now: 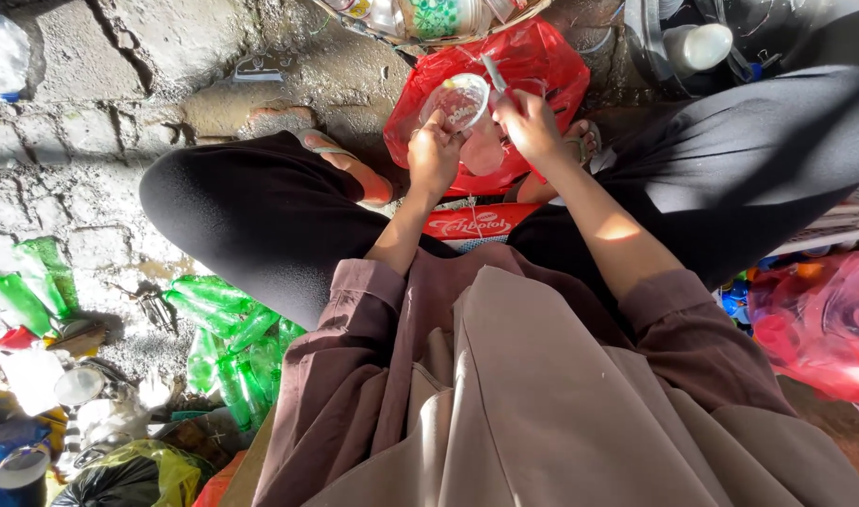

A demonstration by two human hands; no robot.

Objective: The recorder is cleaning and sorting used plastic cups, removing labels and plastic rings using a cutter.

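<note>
My left hand (434,155) grips a clear plastic cup (459,105) by its side, tilted so its open rim shows. My right hand (531,124) is closed on a small grey knife-like tool (496,75) whose tip points up beside the cup's rim. Both hands are over a red plastic bag (542,58) lying on the ground between my knees. My legs in black trousers spread to both sides, and a sandalled foot (340,160) rests left of the bag.
Several crushed green plastic bottles (227,338) lie at the lower left, more at the far left (35,286). A basket of plastic items (429,19) stands at the top. A red bag (824,319) lies at right, white lids and a yellow bag (147,469) at bottom left.
</note>
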